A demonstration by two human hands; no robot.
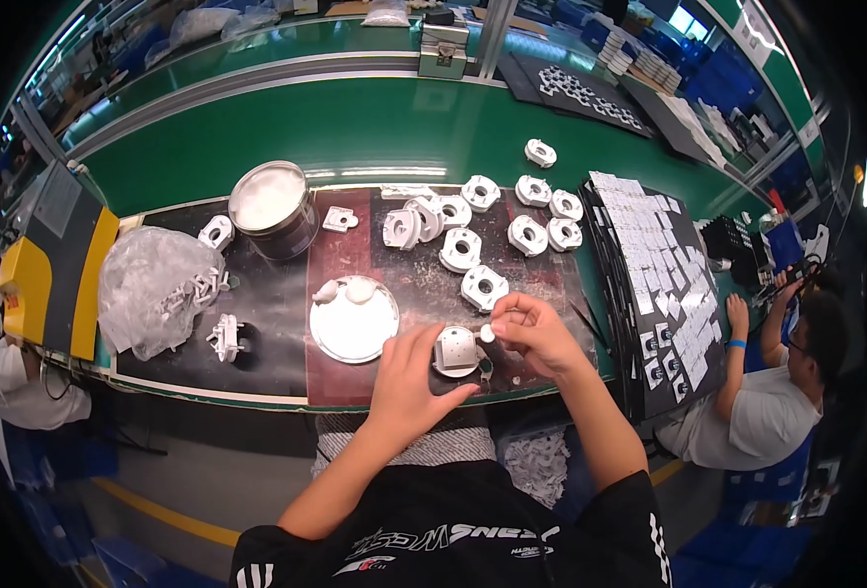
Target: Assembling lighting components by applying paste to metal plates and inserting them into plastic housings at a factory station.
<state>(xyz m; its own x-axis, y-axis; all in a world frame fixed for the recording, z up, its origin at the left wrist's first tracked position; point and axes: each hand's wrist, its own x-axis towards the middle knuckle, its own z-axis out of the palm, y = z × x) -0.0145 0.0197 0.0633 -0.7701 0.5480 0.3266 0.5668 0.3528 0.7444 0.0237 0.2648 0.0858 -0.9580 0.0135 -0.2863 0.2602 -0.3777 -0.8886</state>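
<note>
At the table's near edge my left hand (409, 382) curls round a white square-topped part (455, 350), with the fingers on its left side and the thumb below it. Just to its right my right hand (536, 338) pinches a small round white piece (487, 333) between thumb and fingertips; its exact kind is unclear. Left of the part lies a round white dish (355, 328) with two white lumps (359, 289) at its far rim. A white ring-shaped housing (484, 288) sits just beyond my right hand.
More white housings (461, 250) stand farther back. On the left are an open tin of white material (269, 201) and a clear bag of small white parts (149, 284). Black boards with white pieces (654, 284) are stacked on the right, near a seated co-worker (767, 392).
</note>
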